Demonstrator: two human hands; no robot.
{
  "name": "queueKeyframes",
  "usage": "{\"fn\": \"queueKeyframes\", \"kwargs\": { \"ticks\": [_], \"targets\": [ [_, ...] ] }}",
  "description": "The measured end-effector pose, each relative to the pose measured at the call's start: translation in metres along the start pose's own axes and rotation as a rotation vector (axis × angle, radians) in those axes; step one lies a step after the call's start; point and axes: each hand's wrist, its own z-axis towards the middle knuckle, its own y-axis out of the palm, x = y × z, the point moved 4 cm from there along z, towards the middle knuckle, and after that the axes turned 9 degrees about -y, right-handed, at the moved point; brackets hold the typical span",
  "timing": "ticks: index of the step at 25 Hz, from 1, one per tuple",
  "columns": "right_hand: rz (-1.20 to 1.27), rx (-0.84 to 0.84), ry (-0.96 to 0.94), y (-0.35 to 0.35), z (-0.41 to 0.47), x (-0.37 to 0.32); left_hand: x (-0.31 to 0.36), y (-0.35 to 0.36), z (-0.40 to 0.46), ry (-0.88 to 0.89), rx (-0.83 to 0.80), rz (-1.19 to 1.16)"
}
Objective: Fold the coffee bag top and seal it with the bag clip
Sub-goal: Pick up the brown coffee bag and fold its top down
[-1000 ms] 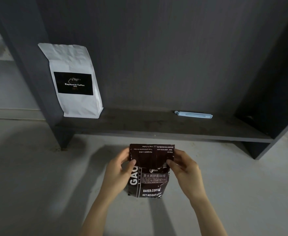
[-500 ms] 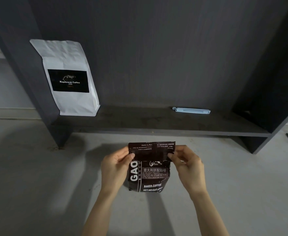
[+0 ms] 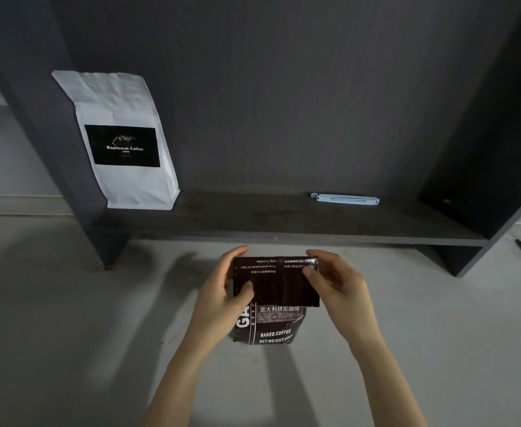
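A person holds a dark coffee bag (image 3: 271,303) upright above the floor (image 3: 68,334). Its top flap is folded down over the front. The left hand (image 3: 222,300) and right hand (image 3: 333,288) each pinch a flap corner. The blue clip (image 3: 345,199) lies untouched on the shelf (image 3: 253,217), so sealing remains.

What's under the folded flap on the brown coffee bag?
The flap covers the brown coffee bag's upper front. Below it, printed words show. Whatever print lies beneath it is hidden. Both hands, left and right, pinch it.
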Motion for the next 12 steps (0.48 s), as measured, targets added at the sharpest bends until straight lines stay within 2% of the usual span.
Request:
{"fn": "queueKeyframes", "kwargs": {
  "ticks": [6,12],
  "targets": [
    [0.022,0.046,0.012,-0.0026,-0.0015,-0.0042,0.0109,-0.0028,-0.0024,0.021,0.017,-0.055],
    [0.135,0.058,0.074,-0.0056,-0.0017,-0.0057,0.0068,-0.0048,0.0010,-0.091,0.097,-0.246]
  ]
}}
